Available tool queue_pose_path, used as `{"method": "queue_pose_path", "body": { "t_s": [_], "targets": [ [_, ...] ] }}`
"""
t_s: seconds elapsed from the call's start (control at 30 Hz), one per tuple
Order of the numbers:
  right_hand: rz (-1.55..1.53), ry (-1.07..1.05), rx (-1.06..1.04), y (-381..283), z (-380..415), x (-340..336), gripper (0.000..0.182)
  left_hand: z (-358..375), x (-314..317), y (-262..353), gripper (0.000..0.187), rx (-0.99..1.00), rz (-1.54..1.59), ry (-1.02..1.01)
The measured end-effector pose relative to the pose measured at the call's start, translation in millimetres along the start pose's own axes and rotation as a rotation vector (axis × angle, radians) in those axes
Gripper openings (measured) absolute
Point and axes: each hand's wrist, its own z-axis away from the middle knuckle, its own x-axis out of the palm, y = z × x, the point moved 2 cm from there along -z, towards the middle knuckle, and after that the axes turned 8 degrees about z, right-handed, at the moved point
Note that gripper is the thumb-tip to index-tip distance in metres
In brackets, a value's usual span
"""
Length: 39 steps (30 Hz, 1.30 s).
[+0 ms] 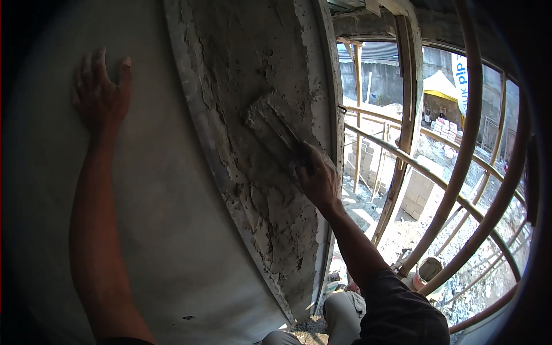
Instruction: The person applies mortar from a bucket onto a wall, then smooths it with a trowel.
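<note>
My left hand (103, 95) rests with fingers spread on the smooth grey wall (167, 190). My right hand (319, 175) is closed around the handle of a plastering trowel (275, 119), its blade coated in mortar. The trowel is against a strip of rough, wet-looking mortar (244, 52) that runs down the wall. Along the strip's left side is a long straight edge (198, 123), smeared with mortar. A pale band (322, 75) borders it on the right. My fingers partly hide the handle.
Bamboo scaffold poles (474, 115) and a post (409, 115) stand outside the opening at right. A bucket (428, 270) sits lower down. Beyond are stacked blocks (417, 195), sacks (445, 127), a yellow-and-white canopy (440, 85) and a banner (460, 72).
</note>
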Motion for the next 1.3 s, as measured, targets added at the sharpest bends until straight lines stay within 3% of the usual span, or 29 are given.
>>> {"method": "queue_pose_path", "body": {
  "t_s": [0.13,0.27,0.37,0.6,0.7,1.07,1.17,1.23,1.3],
  "targets": [
    [0.146,0.031,0.011,-45,-37,-23,0.053,0,1,0,0.070,0.001,-0.033,-0.012],
    [0.124,0.119,-0.044,-55,-56,-27,0.052,0,6,-3,0.071,0.019,0.014,0.036],
    [0.097,0.212,0.025,-74,-82,-33,0.053,1,6,-4,0.072,0.011,-0.031,0.018],
    [0.152,0.330,-0.108,-118,-145,-59,0.049,2,9,-5,0.073,0.027,0.052,0.065],
    [0.148,0.306,-0.108,-132,-170,-72,0.050,0,5,-3,0.073,-0.017,-0.092,-0.034],
    [0.063,0.324,-0.120,-125,-268,-89,0.054,0,-2,0,0.070,-0.013,0.009,-0.031],
    [-0.092,0.306,-0.104,-85,-241,-60,0.053,-1,-5,0,0.069,-0.002,0.052,0.007],
    [-0.101,0.233,0.017,-72,-172,-53,0.054,2,-8,5,0.069,-0.010,0.062,0.002],
    [-0.346,0.170,0.020,-32,-110,-19,0.053,0,-10,6,0.069,-0.028,0.049,-0.010]
  ]
}}
